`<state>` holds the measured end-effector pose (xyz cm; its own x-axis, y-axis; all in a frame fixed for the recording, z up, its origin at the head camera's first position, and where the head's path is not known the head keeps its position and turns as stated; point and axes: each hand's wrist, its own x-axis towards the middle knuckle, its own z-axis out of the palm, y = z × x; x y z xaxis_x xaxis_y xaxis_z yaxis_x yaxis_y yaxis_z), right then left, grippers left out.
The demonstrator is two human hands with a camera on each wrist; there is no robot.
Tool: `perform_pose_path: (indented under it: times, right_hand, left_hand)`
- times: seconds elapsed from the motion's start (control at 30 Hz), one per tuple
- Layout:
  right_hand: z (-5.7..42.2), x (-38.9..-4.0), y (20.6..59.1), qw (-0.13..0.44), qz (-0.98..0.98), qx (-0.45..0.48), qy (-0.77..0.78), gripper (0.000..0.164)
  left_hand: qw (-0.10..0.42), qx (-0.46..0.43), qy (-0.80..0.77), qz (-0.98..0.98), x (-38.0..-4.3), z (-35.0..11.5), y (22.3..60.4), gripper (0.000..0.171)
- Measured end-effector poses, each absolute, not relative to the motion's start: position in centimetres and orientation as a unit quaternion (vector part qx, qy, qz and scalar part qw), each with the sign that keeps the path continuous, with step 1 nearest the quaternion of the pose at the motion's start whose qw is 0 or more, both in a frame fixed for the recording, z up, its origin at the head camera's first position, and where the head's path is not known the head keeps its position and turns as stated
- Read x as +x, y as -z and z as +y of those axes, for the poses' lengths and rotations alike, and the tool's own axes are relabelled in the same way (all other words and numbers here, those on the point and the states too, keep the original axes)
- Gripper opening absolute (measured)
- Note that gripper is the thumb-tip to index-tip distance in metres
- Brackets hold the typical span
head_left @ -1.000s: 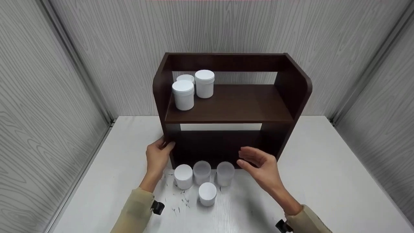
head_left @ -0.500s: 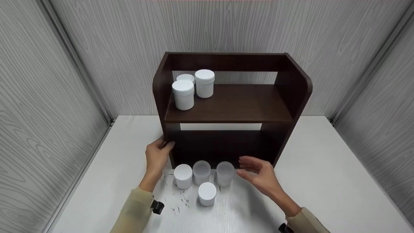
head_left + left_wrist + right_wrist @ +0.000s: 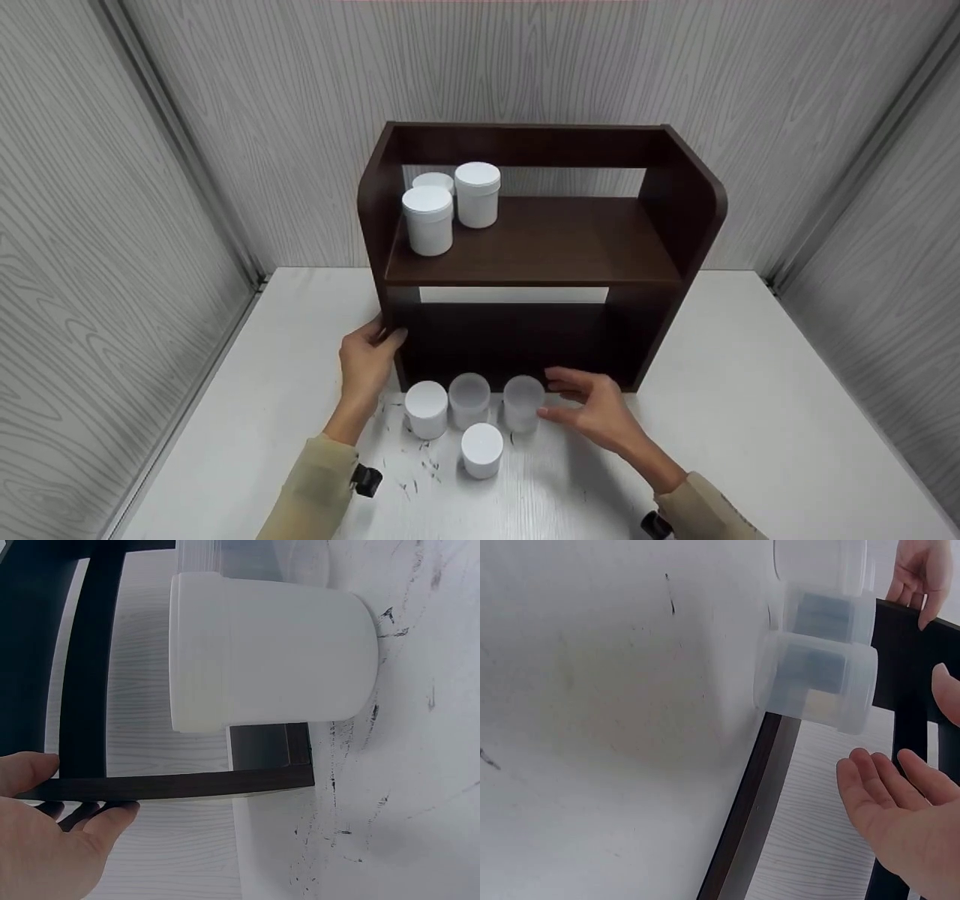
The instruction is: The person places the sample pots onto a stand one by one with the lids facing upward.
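My left hand (image 3: 365, 367) grips the left side panel of a dark brown two-tier shelf (image 3: 570, 236), thumb on the inner face and fingers outside, as the left wrist view shows. Relaxed and curved, my right hand (image 3: 592, 409) is beside a translucent lidless-looking jar (image 3: 523, 405), its thumb and fingers on either side of the jar's right edge. In the right wrist view a gap shows between the fingers and this jar (image 3: 817, 682). Another translucent jar (image 3: 469, 401) stands to its left, then a white lidded jar (image 3: 427, 411). A smaller-looking white jar (image 3: 481, 451) stands in front.
Three white jars occupy the upper tier's left end: one in front (image 3: 430, 223), one behind it (image 3: 433, 179) and a third jar (image 3: 478, 199) to the right. The white table (image 3: 750, 420) bears dark scuffs near the jars. Grey wood-grain panels (image 3: 525, 60) enclose it.
My right hand has moved down and left, closer to the right translucent jar. The left hand keeps its grip on the shelf panel, and the jars stay in place.
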<state>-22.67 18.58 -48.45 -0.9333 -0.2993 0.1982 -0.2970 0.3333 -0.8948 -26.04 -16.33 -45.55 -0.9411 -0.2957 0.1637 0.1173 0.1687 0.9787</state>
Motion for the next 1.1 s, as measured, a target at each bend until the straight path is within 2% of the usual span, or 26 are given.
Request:
perform_pose_path:
  times: [0.4, 1.1]
  right_hand:
    - [18.1, -23.6, 49.0, 0.047, 0.808, -0.226, 0.541, 0.074]
    - [17.3, -24.6, 50.2, 0.048, 0.811, -0.209, 0.544, 0.072]
  left_hand:
    - [0.153, 0.043, 0.646, -0.746, -26.1, -16.5, 45.6, 0.052]
    - [0.157, 0.049, 0.652, -0.741, -26.2, -16.4, 45.6, 0.053]
